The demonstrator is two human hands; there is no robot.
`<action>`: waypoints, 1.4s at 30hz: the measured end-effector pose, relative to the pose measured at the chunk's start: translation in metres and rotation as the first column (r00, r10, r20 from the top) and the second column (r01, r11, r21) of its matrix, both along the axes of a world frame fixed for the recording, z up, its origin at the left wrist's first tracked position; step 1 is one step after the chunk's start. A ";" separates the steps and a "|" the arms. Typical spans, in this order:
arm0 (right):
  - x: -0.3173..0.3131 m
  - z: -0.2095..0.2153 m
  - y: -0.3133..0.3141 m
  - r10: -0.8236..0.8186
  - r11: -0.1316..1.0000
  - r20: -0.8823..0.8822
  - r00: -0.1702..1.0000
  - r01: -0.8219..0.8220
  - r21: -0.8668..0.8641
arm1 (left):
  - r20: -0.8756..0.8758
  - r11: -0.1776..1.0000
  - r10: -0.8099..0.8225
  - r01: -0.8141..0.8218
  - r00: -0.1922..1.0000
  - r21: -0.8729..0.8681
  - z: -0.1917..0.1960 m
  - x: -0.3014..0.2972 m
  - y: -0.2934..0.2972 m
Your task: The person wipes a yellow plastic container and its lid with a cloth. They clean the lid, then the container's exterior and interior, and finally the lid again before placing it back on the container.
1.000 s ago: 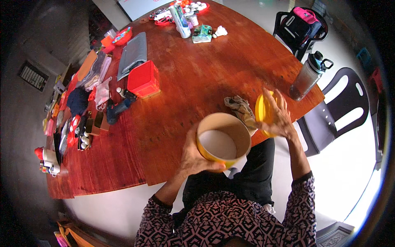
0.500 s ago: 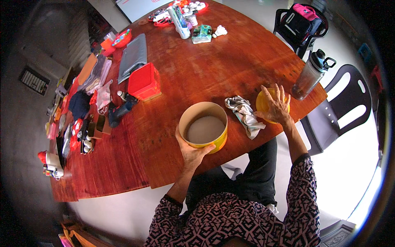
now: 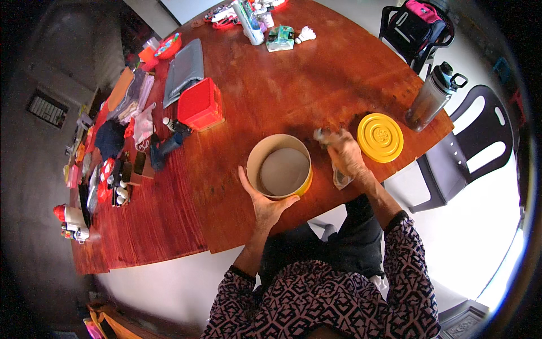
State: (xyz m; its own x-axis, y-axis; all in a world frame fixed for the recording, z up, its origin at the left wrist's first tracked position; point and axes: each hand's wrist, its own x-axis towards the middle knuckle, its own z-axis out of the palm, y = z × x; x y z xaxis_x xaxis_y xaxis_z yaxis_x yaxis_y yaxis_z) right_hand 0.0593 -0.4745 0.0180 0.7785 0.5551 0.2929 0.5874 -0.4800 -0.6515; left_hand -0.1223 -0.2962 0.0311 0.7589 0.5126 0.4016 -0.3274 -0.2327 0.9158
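A round yellow tub [image 3: 280, 169] with a pale brown inside stands open-topped near the table's front edge, and I see only its bare bottom. My left hand [image 3: 268, 204] is wrapped round its near left side, thumb along the front. Just right of it, my right hand [image 3: 345, 153] closes over a crumpled whitish cloth [image 3: 341, 178]; the fingers are somewhat blurred and cover most of the cloth. The round yellow lid [image 3: 380, 137] lies flat on the wood, right of that hand and apart from it.
A tall grey water bottle [image 3: 432, 100] stands at the table's right edge by a dark chair [image 3: 477, 127]. Left of the tub sits a red-lidded box [image 3: 200, 103]. Mixed items crowd the table's left side. A tissue pack [image 3: 280, 38] and shuttlecock [image 3: 306, 34] lie farther back.
My right hand has left the yellow lid and moved left onto the cloth, taking hold of it. The lid now lies uncovered. My left hand stays on the tub.
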 end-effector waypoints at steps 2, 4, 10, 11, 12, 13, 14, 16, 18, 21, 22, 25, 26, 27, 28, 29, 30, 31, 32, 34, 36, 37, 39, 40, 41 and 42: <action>-0.005 0.020 0.005 -0.064 0.924 -0.011 0.998 0.064 0.378 | -0.009 0.963 0.102 -0.096 0.995 0.252 -0.002 -0.008 0.007; -0.014 0.032 0.005 -0.022 0.909 0.084 0.996 -0.016 0.416 | -0.026 0.795 0.238 -0.179 0.971 0.580 0.028 -0.014 -0.003; -0.064 0.072 0.013 0.163 0.982 0.224 0.961 -0.179 0.055 | 0.022 0.425 0.246 -0.128 0.969 0.896 0.018 -0.005 -0.010; -0.064 0.072 0.010 0.257 0.957 0.176 0.950 -0.276 0.094 | 0.012 0.446 0.258 -0.130 0.966 0.886 0.018 -0.005 -0.012; -0.063 0.073 0.007 0.349 0.921 0.130 0.928 -0.366 0.137 | 0.003 0.466 0.269 -0.133 0.963 0.875 0.019 -0.005 -0.013; -0.063 0.075 0.005 0.437 0.876 0.087 0.895 -0.446 0.184 | 0.020 0.452 0.270 -0.145 0.963 0.880 0.019 -0.003 -0.013; -0.073 0.083 0.003 0.413 0.901 0.056 0.909 -0.417 0.117 | 0.037 0.438 0.271 -0.157 0.962 0.885 0.020 -0.002 -0.013; -0.074 0.088 -0.001 0.451 0.882 -0.022 0.892 -0.441 0.165 | 0.042 0.415 0.267 -0.154 0.963 0.897 0.021 -0.004 -0.013; -0.068 0.084 -0.007 0.469 0.875 -0.089 0.879 -0.449 0.180 | 0.029 0.420 0.274 -0.147 0.961 0.896 0.021 -0.006 -0.020; -0.068 0.085 -0.002 0.139 0.990 0.216 0.966 -0.134 -0.038 | 0.071 0.366 0.276 -0.174 0.959 0.914 0.021 -0.006 -0.026; -0.065 0.087 0.002 0.091 0.996 0.343 0.935 -0.081 -0.044 | 0.097 0.345 0.267 -0.189 0.959 0.920 0.022 -0.005 -0.028; -0.071 0.089 -0.005 0.136 0.983 0.376 0.916 -0.078 -0.166 | 0.048 0.355 0.207 -0.120 0.977 0.927 0.027 -0.004 -0.030; -0.077 0.092 -0.009 0.146 0.971 0.389 0.909 -0.056 -0.234 | 0.044 0.337 0.191 -0.108 0.981 0.935 0.028 -0.004 -0.029; -0.084 0.095 -0.014 0.185 0.962 0.359 0.915 -0.095 -0.254 | 0.040 0.320 0.174 -0.095 0.984 0.943 0.028 -0.004 -0.029; -0.091 0.097 -0.018 0.224 0.953 0.326 0.918 -0.136 -0.272 | 0.034 0.300 0.159 -0.081 0.987 0.950 0.028 -0.006 -0.029; -0.098 0.101 -0.022 0.262 0.941 0.292 0.920 -0.176 -0.288 | 0.054 0.298 0.136 -0.093 0.989 0.950 0.027 -0.005 -0.029; -0.103 0.107 -0.027 0.318 0.906 0.125 0.940 -0.263 -0.331 | 0.073 0.297 0.112 -0.104 0.991 0.949 0.026 -0.005 -0.029; -0.102 0.107 -0.031 0.432 0.882 0.004 0.902 -0.422 -0.210 | 0.090 0.297 0.084 -0.111 0.992 0.949 0.025 -0.006 -0.030; -0.098 0.106 -0.038 0.547 0.830 -0.098 0.831 -0.554 -0.068 | 0.065 0.291 0.058 -0.079 0.996 0.954 0.026 -0.007 -0.030; -0.091 0.103 -0.048 0.575 0.818 -0.121 0.809 -0.564 0.116 | 0.014 0.269 0.018 -0.018 1.000 0.963 0.028 -0.013 -0.029; -0.082 0.096 -0.055 0.378 0.911 -0.024 0.926 -0.367 0.190 | 0.041 0.231 0.018 -0.044 0.999 0.972 0.024 -0.014 -0.021; -0.082 0.096 -0.057 0.260 0.939 0.012 0.966 -0.255 0.229 | 0.052 0.219 0.011 -0.053 0.999 0.974 0.023 -0.014 -0.020; -0.091 0.100 -0.046 0.032 0.992 0.171 0.985 -0.052 0.112 | 0.051 0.219 0.022 -0.054 0.998 0.974 0.023 -0.017 -0.021; -0.095 0.096 -0.044 0.031 0.999 0.303 0.953 -0.037 0.015 | 0.049 0.210 0.020 -0.053 0.999 0.976 0.022 -0.016 -0.022; -0.098 0.090 -0.043 0.040 0.997 0.428 0.903 -0.009 -0.074 | 0.049 0.196 0.016 -0.051 0.999 0.979 0.021 -0.015 -0.024; -0.103 0.081 -0.042 0.047 0.992 0.463 0.885 0.012 -0.125 | 0.037 0.194 0.002 -0.036 0.999 0.980 0.024 -0.014 -0.025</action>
